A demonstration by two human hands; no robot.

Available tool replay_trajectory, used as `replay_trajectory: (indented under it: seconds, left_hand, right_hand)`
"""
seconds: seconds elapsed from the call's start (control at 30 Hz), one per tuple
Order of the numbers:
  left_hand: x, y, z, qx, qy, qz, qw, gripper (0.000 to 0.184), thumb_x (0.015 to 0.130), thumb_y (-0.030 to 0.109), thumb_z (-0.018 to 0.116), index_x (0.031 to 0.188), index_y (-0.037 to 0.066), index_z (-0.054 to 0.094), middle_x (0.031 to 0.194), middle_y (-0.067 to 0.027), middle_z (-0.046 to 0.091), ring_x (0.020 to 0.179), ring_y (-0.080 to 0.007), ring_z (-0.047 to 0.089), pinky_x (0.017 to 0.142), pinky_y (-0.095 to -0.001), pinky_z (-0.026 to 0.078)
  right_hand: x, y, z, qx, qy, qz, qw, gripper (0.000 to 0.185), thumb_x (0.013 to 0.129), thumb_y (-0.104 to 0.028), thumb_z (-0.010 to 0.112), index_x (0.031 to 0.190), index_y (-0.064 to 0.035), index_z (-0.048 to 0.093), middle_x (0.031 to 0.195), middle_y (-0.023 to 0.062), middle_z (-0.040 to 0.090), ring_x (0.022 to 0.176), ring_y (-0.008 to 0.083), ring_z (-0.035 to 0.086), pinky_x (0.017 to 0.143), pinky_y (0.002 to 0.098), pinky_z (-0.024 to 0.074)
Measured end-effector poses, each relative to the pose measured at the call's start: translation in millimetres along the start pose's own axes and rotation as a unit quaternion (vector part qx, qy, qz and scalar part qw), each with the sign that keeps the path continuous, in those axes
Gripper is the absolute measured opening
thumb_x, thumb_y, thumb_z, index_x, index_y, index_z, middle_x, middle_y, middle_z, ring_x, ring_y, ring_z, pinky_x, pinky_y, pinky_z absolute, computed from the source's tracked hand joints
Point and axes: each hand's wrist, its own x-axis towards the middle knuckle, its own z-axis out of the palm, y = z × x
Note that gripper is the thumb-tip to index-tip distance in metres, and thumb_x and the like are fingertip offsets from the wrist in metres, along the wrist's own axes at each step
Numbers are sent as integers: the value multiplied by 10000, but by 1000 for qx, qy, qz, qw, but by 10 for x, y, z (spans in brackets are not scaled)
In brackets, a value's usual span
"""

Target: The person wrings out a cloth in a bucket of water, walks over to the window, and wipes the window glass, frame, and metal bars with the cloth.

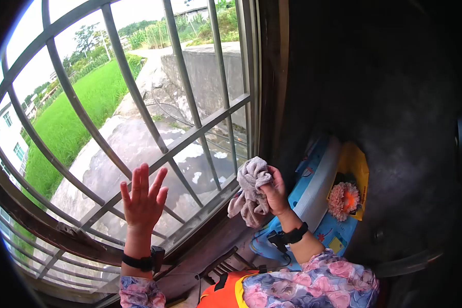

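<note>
My left hand is raised in front of the barred window, fingers spread and holding nothing. Whether it touches the glass or bars I cannot tell. In my right hand is a crumpled greyish-pink cloth, gripped at its right side and bunched up, with loose ends hanging below. The cloth is near the lower right part of the window frame. Dark straps with small devices sit on both wrists, and floral sleeves cover my arms.
Right of the window stand light-blue packages and a yellow bag with a pink-orange flower. A dark slatted object lies below the window. Outside are a concrete wall and green field. The right side is very dark.
</note>
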Motion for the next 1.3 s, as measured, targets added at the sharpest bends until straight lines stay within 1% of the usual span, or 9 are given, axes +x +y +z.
replay_trajectory:
  seconds: [0.1,0.27,0.37,0.57,0.8,0.93,1.17,1.23,1.3]
  left_hand:
    - [-188,-121,-116,-83,-41,-49,995,566,786,301,555,1317,292,359,1412,-118,240,1316,-253,203,1058,-499,65]
    - [-292,-57,-552,-74,-64,-191,977,562,694,34,540,1231,130,403,1381,-158,275,1297,-312,241,1037,-540,110]
    - [-165,107,-659,-199,1,-211,957,492,720,68,497,1203,40,407,1339,-170,320,1283,-348,249,1038,-539,117]
    - [426,458,-438,-265,7,-118,957,506,783,165,513,1266,62,404,1386,-164,258,1309,-323,187,1047,-522,96]
    - [297,330,62,-76,-8,-79,994,662,810,377,520,1370,149,249,1433,-127,177,1333,-255,144,1063,-476,34]
    - [121,197,16,-75,-24,-93,992,668,794,359,539,1366,150,263,1431,-127,181,1332,-260,145,1065,-474,32]
    - [-24,113,-358,-165,-31,-216,962,654,727,125,591,1324,98,324,1415,-150,212,1329,-288,149,1059,-500,80]
    - [-24,198,-341,-205,9,-267,942,578,774,172,505,1315,69,327,1405,-202,199,1319,-358,135,1041,-533,75]
    - [-47,261,-129,-124,60,-269,953,581,810,264,458,1334,71,298,1402,-232,181,1313,-389,128,1030,-549,80]
  right_hand:
    - [-24,-98,-134,31,-6,-13,999,465,755,-77,628,1160,-40,403,1075,54,500,981,130,504,865,281,423]
    - [-110,-378,-253,56,27,17,998,449,760,-122,580,1168,-30,418,1073,73,505,981,158,515,883,314,422]
    - [-131,-438,-340,57,51,28,997,420,767,-118,550,1160,-26,432,1059,78,520,963,166,530,874,317,433]
    - [-138,-463,-439,83,66,50,993,385,787,-124,513,1153,-24,450,1058,90,535,962,182,545,870,325,440]
    - [-67,-552,-393,112,33,66,991,337,797,-120,514,1121,-30,486,1036,89,560,958,199,560,863,332,446]
    - [194,-696,-321,93,16,61,994,319,788,-94,526,1100,-35,499,1019,82,567,945,192,564,857,330,448]
    - [1107,-1551,451,-45,-49,-197,978,418,770,-51,590,1158,-33,435,1066,53,526,995,142,512,862,286,422]
    - [1419,-2004,926,-130,-51,-347,927,468,777,-46,599,1194,-39,386,1071,56,518,991,134,505,870,275,412]
    - [1890,-2535,1330,-289,-100,-554,774,525,763,-118,645,1199,-38,363,1078,90,538,997,204,527,866,314,414]
